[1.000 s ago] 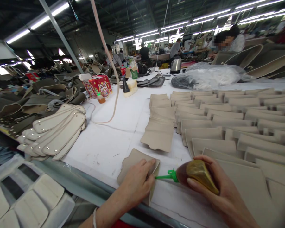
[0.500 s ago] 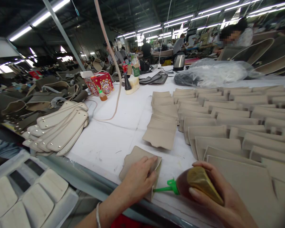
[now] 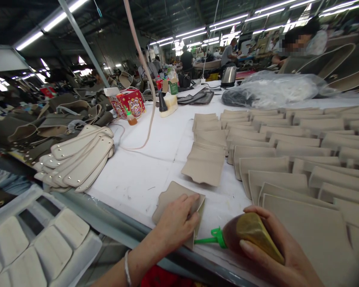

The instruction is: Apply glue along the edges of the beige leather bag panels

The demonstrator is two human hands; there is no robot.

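Note:
A beige leather piece [image 3: 167,198] lies at the table's front edge, its right side folded up. My left hand [image 3: 179,217] pinches it there, fingers on top and thumb along the fold. In my right hand [image 3: 279,243] is a squeeze bottle [image 3: 236,231] with a green nozzle, tilted on its side and holding brownish-yellow liquid. The nozzle tip meets the open lower edge of the piece; whether it touches is too fine to tell. Just beyond lies a loose stack of similar pieces [image 3: 205,163].
Rows of folded beige pieces [image 3: 271,183] cover the right side. Cream straps with studs [image 3: 83,163] are piled left, with a tray of pale flaps [image 3: 49,247] below. A hose [image 3: 153,95] hangs over the white table [image 3: 134,171]. Behind stand a red box [image 3: 128,101] and a kettle [image 3: 228,76].
The view has shifted slightly, so most things sit a little further right. Both hands keep nearly the same pose, with the nozzle still at the piece's edge.

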